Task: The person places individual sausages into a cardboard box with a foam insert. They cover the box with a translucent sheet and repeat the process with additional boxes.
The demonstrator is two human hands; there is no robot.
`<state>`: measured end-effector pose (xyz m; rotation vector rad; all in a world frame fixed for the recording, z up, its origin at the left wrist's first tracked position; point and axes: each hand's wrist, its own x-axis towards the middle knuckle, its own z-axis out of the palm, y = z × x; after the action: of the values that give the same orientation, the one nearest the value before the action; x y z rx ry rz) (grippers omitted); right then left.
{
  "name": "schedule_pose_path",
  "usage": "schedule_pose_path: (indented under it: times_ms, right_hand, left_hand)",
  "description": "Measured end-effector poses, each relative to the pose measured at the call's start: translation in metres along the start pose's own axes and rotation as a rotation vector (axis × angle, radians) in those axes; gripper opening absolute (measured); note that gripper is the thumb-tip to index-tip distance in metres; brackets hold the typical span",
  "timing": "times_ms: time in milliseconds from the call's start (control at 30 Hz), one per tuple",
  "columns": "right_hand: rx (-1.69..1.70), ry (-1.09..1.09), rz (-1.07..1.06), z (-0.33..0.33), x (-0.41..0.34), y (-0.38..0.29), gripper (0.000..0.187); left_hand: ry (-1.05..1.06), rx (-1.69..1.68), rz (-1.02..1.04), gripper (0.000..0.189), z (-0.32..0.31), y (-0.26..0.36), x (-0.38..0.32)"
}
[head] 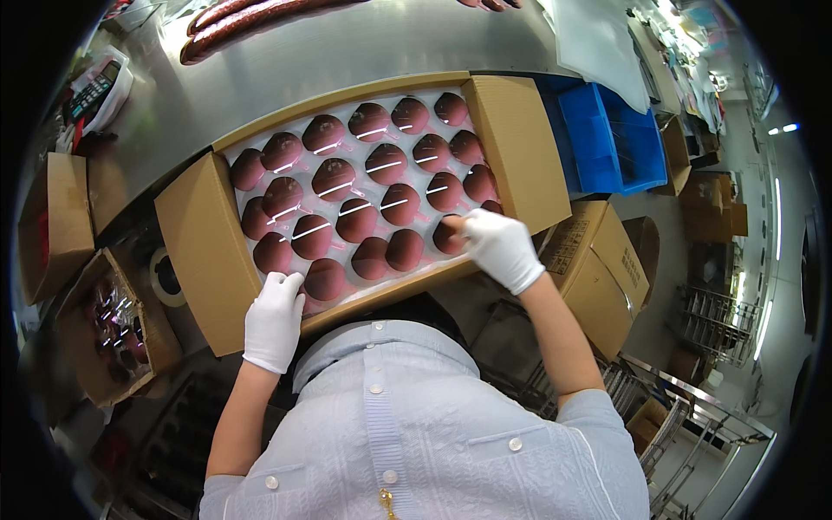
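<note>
An open cardboard box (520, 143) lies before me, its side flaps folded outward. Inside, many dark pink tinted lenses (386, 164) with small tabs are spread in rough rows on a white sheet. My left hand (273, 318), in a white glove, is at the box's near left corner, fingers bent beside a lens (272, 252); whether it pinches anything cannot be told. My right hand (499, 247), gloved with a bare fingertip or two showing, reaches over the near right edge. Its fingers touch or hover at a lens (446, 235) there; the contact is blurred.
A metal table (416, 42) extends beyond the box, with long stacks of lenses (260, 23) on it. Blue bins (585, 140) and a closed carton (595, 273) stand right. At left are a carton of wrapped lenses (107, 331), another carton (65, 221) and a tub with a calculator (94, 91).
</note>
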<state>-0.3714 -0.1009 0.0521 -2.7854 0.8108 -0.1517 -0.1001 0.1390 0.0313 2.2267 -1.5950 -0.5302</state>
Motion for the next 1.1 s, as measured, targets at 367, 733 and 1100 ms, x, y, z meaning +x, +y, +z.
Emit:
schedule_pose_path:
  times_ms: [367,733,1100]
  right_hand:
    - [0.228,-0.243,-0.231,0.049,0.028,-0.05,0.048]
    - [0.338,0.206,-0.136,0.011,0.066,0.032,0.032]
    - [-0.148,0.553,0.676,-0.051,0.191,0.333,0.028]
  left_hand:
    - [0.276,0.135,-0.017,0.053,-0.003,0.016,0.037]
    - [0.131,0.278,-0.173,0.065,0.035,0.042,0.097]
    - [0.309,0.218,-0.161,0.065,0.034,0.057,0.085]
